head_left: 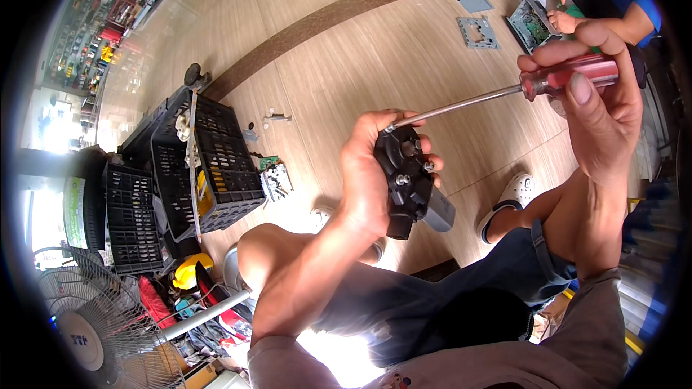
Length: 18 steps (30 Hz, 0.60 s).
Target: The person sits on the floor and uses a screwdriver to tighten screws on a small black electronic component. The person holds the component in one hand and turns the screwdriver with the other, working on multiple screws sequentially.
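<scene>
My left hand (pixel 365 184) is wrapped round a black plastic housing (pixel 404 166) with several round metal studs on its face and a grey rounded part at its lower right. I cannot tell exactly what device it is. In my right hand (pixel 605 119) is a screwdriver (pixel 468 106) with a red translucent handle, gripped between thumb and fingers. Its long metal shaft slants down to the left, and the tip meets the housing's top end beside my left thumb. The housing is held above the floor, in front of my knees. My left palm hides its left side.
Black plastic crates (pixel 231 162) stand at left, with a green circuit board and metal parts (pixel 275 179) beside them. A fan (pixel 83 338) is at lower left. At upper right a co-worker's hands (pixel 562 7) work at an open metal case (pixel 532 27); flat metal plates (pixel 478 32) lie nearby.
</scene>
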Available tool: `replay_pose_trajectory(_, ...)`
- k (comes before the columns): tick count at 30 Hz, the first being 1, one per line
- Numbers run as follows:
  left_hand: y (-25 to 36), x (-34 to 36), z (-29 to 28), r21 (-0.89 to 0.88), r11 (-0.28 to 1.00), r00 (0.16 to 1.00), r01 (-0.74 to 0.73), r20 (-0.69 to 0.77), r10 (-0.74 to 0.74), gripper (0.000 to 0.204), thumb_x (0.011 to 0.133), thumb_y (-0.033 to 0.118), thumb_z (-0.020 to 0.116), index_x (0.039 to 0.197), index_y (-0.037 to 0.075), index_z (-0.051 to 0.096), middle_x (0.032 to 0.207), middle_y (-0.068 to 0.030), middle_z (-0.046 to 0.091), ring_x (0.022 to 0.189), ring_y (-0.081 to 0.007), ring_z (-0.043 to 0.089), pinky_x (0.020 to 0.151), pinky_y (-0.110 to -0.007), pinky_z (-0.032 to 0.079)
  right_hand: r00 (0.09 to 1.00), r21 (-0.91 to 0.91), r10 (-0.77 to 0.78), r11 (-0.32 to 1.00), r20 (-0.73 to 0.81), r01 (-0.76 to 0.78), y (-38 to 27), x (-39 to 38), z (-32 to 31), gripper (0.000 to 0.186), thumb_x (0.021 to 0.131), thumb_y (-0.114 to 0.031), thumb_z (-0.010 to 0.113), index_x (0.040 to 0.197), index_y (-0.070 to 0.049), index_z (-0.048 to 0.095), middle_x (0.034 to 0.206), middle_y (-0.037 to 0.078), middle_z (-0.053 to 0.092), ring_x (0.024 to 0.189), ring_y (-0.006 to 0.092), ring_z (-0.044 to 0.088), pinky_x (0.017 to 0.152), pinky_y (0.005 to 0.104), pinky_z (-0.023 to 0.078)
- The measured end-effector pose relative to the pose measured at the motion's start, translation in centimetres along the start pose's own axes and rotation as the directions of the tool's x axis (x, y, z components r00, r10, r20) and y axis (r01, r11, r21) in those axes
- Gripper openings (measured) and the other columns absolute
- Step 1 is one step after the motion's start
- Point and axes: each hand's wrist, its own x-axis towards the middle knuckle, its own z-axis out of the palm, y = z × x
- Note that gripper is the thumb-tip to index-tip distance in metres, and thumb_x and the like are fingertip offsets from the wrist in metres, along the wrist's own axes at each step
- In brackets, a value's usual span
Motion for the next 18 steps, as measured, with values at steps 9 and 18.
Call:
replay_pose_trajectory(9,0.0,0.0,-0.1,-0.015,1.0,1.0,0.01,-0.001,-0.01,0.039,0.084,0.038,0.053,0.095,0.003,0.065,0.075,-0.0107,0.062,0.068,-0.027,0.059,0.064,-0.04,0.051,0.97,-0.002,-0.062,0.998,-0.234,0.064,0.2,0.3,3.1,0.043,0.098,-0.018,0.054,0.133,0.0,0.038,0.108,0.024,0.063,0.099,0.0335,0.066,0.083,0.0419,0.056)
replay_pose_trajectory(18,-0.1,-0.3,0.3,0.031,0.999,1.0,-0.014,-0.024,0.014,0.04,0.085,0.039,0.053,0.096,0.003,0.065,0.076,-0.0113,0.063,0.068,-0.0278,0.062,0.064,-0.04,0.052,0.998,-0.215,0.0,0.977,-0.058,-0.012,0.4,-0.5,0.4,0.043,0.098,-0.017,0.055,0.135,-0.002,0.038,0.11,0.024,0.062,0.102,0.0317,0.064,0.087,0.043,0.053)
